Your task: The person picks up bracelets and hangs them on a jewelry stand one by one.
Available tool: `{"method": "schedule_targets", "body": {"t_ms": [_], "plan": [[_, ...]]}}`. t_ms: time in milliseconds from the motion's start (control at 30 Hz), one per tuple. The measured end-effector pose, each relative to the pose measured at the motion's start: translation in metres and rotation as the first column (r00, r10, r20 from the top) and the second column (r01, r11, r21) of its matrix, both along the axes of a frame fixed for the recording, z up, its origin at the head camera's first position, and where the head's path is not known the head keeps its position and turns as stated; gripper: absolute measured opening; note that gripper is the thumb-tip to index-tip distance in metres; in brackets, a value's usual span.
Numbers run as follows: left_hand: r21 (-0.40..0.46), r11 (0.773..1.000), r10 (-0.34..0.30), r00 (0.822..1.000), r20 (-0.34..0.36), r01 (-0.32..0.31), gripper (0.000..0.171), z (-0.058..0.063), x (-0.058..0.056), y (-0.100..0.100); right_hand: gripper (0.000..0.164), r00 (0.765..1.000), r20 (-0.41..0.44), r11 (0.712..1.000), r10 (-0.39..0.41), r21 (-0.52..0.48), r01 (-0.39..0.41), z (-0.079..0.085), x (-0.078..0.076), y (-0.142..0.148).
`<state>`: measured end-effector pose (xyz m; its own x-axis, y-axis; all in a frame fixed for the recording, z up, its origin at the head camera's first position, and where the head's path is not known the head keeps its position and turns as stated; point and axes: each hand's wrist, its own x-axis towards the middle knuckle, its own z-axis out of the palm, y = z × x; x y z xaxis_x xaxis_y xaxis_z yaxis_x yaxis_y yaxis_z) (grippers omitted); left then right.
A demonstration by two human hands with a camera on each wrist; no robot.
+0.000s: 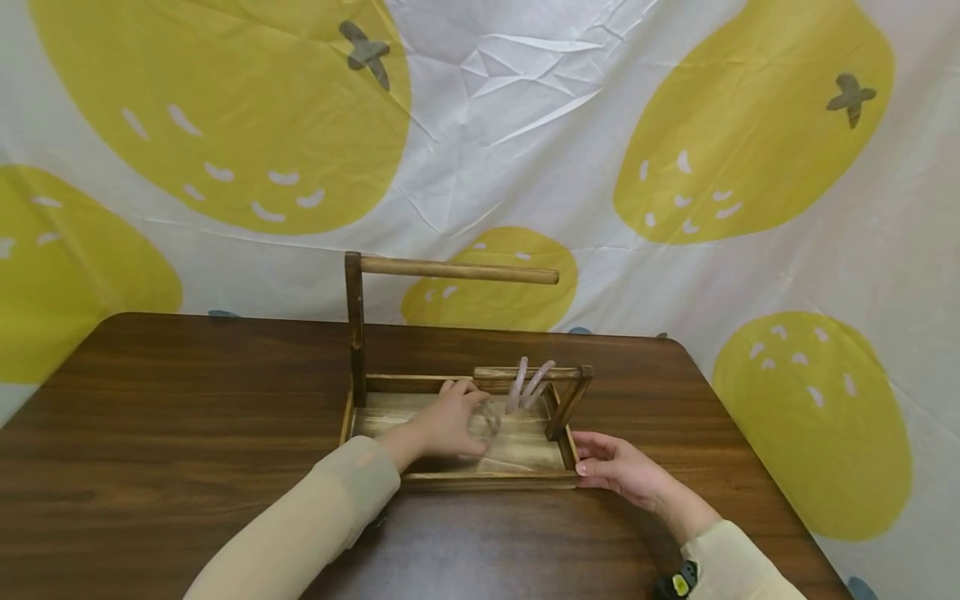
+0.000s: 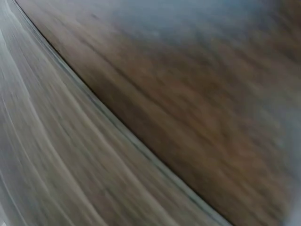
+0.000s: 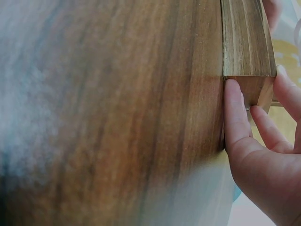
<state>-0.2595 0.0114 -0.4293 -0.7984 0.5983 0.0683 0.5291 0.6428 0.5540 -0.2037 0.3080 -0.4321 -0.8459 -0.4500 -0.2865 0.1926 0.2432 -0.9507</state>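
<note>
A wooden jewellery stand (image 1: pixel 480 481) has a shallow tray base, a tall left post with a long bar and a shorter right post with a low bar. My left hand (image 1: pixel 447 421) is over the tray, fingers and thumb curled round a clear bangle (image 1: pixel 487 421). Two pale pinkish bangles (image 1: pixel 527 387) hang on the low bar, just right of that hand. At the tray's front right corner, my right hand (image 1: pixel 626 471) holds the wall, thumb on the rim and fingers along the outer side. The left wrist view shows only the tray's side wall (image 2: pixel 70 132).
Beneath the stand is a dark brown wood-grain table (image 1: pixel 187 417). A white cloth with yellow fruit prints (image 1: pixel 480 125) hangs behind it and along its right side. The long upper bar (image 1: pixel 457 270) reaches out above the left hand.
</note>
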Motion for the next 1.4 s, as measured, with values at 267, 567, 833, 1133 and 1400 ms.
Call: {"method": "schedule_targets", "body": {"t_ms": [267,567,833,1133,1400], "plan": [[0.058,0.997,0.043,0.999,0.019,-0.044,0.068,0.000,-0.004,-0.009,0.072,1.000,0.003,1.000,0.001,0.005,-0.001,0.002,-0.001,-0.001],[0.105,0.989,0.103,0.995,0.015,-0.104,0.065,0.002,-0.004,-0.013,0.072,1.000,-0.002,1.000,0.013,0.001,-0.013,0.001,-0.002,-0.001],[0.111,0.982,0.151,0.988,0.020,-0.152,0.067,0.003,-0.003,-0.018,0.073,1.000,0.002,1.000,0.013,0.003,-0.013,0.001,-0.002,0.000],[0.185,0.967,0.185,0.982,-0.026,-0.177,0.069,0.004,-0.003,-0.024,0.073,1.000,0.003,1.000,0.011,0.008,-0.011,0.000,-0.001,0.001],[0.248,0.946,0.216,0.976,-0.003,-0.208,0.071,0.002,-0.005,-0.030,0.072,1.000,0.000,1.000,0.013,0.010,-0.013,0.002,0.000,-0.001]]}}
